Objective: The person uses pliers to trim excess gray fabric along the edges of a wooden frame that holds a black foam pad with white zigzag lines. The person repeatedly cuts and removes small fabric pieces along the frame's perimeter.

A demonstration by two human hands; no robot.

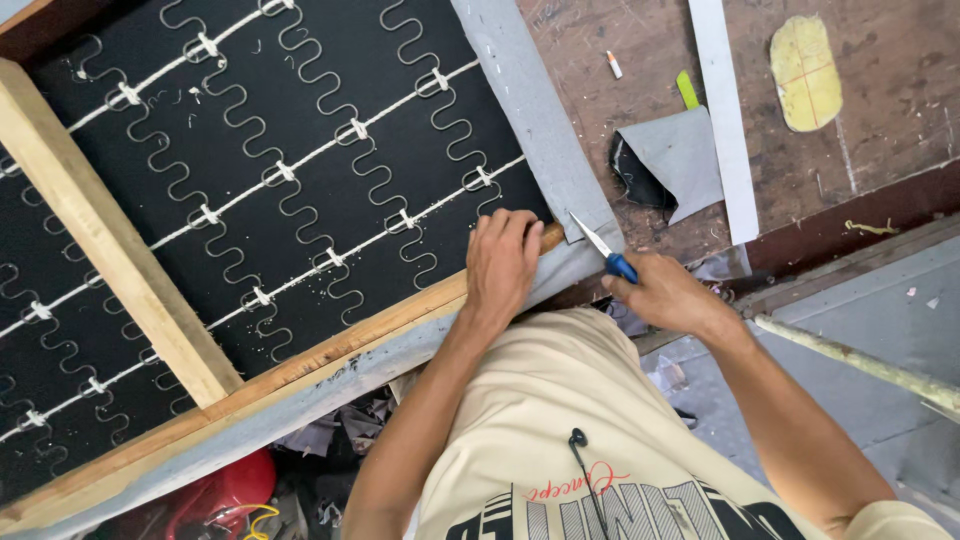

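A wooden seat frame (110, 250) with zigzag metal springs (300, 170) over black backing lies across a workbench. Grey fabric (535, 110) wraps its right and near edges. My left hand (503, 262) presses flat on the frame's near corner, fingers over the wood and the fabric edge. My right hand (668, 295) grips blue-handled scissors (603, 250), whose blades point up-left into the grey fabric at that corner.
A folded grey fabric scrap (675, 160) with black lining lies on the brown workbench (860, 150), beside a long white strip (722, 120), a yellow-green marker (687, 90) and a yellowish oval piece (805, 72). A red object (215, 495) and fabric scraps lie below the frame.
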